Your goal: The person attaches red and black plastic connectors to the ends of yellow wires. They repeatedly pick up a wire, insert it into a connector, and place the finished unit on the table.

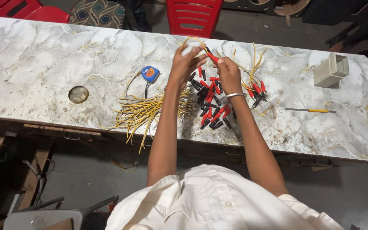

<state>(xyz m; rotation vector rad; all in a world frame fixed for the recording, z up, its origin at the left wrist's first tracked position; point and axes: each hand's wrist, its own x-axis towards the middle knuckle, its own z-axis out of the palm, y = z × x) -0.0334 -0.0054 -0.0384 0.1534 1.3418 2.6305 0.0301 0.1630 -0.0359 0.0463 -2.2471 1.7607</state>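
In the head view, both hands were raised over the far half of the marble-patterned table (43,64). The right hand (228,73) was pinched shut on a red plug (211,57) fitted to one end of a yellow wire (192,40). The left hand (185,59) was closed round the other part of that wire, fingers curled. The wire arched upward and away from the person between the two hands, a loose loop rather than a straight run.

The wire looked thin, light and limp, so it would likely sag and spring about if held by its middle. The plug seemed the stiff part and the sound place to take hold, its plastic sleeve giving the fingers something firm. It could be slippery only in being so small. Nothing about it appeared fragile, though the joint of wire and plug might not bear a hard tug.

The plug's long axis ran aslant, from upper left down to lower right, its wire end pointing up toward the left hand.

Below the hands lay a heap of red and black plugs (211,106), and to their left a bundle of cut yellow wires (145,113). To the right sat finished leads (255,85) with plugs on. A blue and orange tape measure (150,73), a yellow-handled screwdriver (311,110) and a pale plastic box (331,70) lay farther off.
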